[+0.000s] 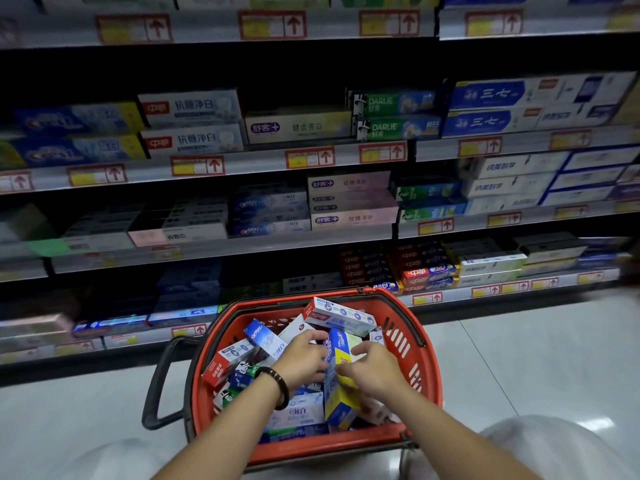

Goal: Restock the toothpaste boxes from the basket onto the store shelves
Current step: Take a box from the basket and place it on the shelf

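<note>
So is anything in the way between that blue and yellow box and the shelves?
Nothing visible blocks it. The left hand and right hand hold the blue and yellow box upright in the red basket, with the shelves just beyond. It needs lifting over the far rim, where a white box leans.

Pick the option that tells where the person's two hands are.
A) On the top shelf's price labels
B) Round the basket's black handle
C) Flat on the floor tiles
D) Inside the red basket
D: the left hand and the right hand both reach down into the red basket, one on each side of an upended blue-and-yellow box.
</note>
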Tool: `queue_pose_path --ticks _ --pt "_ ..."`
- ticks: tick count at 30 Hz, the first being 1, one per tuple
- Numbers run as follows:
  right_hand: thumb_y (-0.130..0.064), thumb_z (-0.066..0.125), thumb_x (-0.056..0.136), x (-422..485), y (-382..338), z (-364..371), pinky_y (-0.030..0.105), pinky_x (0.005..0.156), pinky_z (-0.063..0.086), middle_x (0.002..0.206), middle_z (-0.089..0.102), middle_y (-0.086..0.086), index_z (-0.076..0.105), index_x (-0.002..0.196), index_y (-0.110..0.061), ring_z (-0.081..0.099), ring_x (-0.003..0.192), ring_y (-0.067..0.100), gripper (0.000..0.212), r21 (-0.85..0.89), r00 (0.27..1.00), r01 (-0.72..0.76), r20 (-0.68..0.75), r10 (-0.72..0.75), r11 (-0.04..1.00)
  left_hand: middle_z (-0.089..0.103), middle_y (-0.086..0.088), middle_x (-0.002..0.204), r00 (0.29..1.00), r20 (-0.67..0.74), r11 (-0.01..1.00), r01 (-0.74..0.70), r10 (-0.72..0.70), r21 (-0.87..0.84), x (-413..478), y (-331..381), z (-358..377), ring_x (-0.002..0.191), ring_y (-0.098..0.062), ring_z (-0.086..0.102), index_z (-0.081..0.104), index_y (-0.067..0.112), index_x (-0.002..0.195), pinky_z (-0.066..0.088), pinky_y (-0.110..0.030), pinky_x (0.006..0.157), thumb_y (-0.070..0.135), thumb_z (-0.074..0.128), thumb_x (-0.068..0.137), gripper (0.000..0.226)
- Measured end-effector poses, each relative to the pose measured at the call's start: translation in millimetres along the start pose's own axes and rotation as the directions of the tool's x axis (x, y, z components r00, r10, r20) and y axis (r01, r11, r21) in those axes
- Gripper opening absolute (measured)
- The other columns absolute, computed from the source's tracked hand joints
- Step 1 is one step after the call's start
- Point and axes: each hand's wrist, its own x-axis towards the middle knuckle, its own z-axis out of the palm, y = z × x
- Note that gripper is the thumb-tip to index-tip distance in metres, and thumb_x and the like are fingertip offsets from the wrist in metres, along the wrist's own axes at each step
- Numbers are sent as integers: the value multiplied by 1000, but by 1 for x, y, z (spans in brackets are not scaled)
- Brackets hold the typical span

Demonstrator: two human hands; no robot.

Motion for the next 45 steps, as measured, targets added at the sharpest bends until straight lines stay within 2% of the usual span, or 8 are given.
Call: queue_pose_path --ticks 4,8,13,20,22,25,32,45 --pt "-48 88 70 -3 0 5 31 73 55 107 72 -1 58 124 -22 68 96 16 67 -110 1000 -3 15 4 994 55 -15 92 999 0 998 52 -52 -36 -2 -3 5 65 -18 45 51 20 134 43 -35 65 4 43 103 36" --pt "-46 88 77 -7 -2 6 22 57 42 109 68 -2 54 128 -21 63 94 14 66 -167 1000 15 17 -13 986 60 -16 96 998 1 992 70 -71 -102 -2 -6 9 61 -15 49 51 19 133 51 -37 80 -2 42 103 38" --pt "-45 88 79 -11 -5 7 17 52 35 101 60 -7 52 131 -21 52 78 1 68 -186 999 43 -8 -45 982 60 -15 99 998 12 987 65 -64 -145 -4 -8 8 68 -17 51 50 18 135 56 -43 88 -2 43 103 39" --pt "-49 94 66 -18 -11 12 21 52 42 102 64 -4 54 117 -20 60 82 10 71 -276 1000 22 2 -22 961 67 -11 110 999 -9 985 43 -46 -170 -14 -6 8 89 -23 69 57 22 122 55 -50 103 -3 42 104 34" --pt "-50 94 65 -19 -12 11 21 50 40 98 62 -5 53 114 -20 57 76 6 70 -289 1000 10 8 -8 957 66 -9 107 999 -17 988 32 -35 -152 -14 -4 8 95 -26 68 57 20 125 56 -48 101 -2 41 104 35" --pt "-50 94 69 -21 -14 7 21 47 38 98 60 -4 53 115 -19 54 72 7 69 -307 1000 -9 -1 9 952 59 -8 98 999 -36 993 -17 13 -114 -14 1 6 76 -20 52 54 15 133 49 -38 77 -3 39 103 37" --pt "-47 94 71 -26 -20 3 21 32 35 94 56 -1 55 104 -18 55 66 10 58 -341 999 -33 5 37 940 66 -2 104 991 -79 987 -116 108 -110 -25 15 -4 95 -23 65 60 21 125 58 -49 98 8 47 106 26" --pt "-39 88 70 -15 -22 -19 28 41 51 52 58 3 63 55 -14 60 42 21 39 -232 999 -49 -26 44 972 63 -2 127 986 -133 988 -114 100 -104 -37 20 -13 109 -23 67 62 26 127 61 -41 87 18 56 105 24"
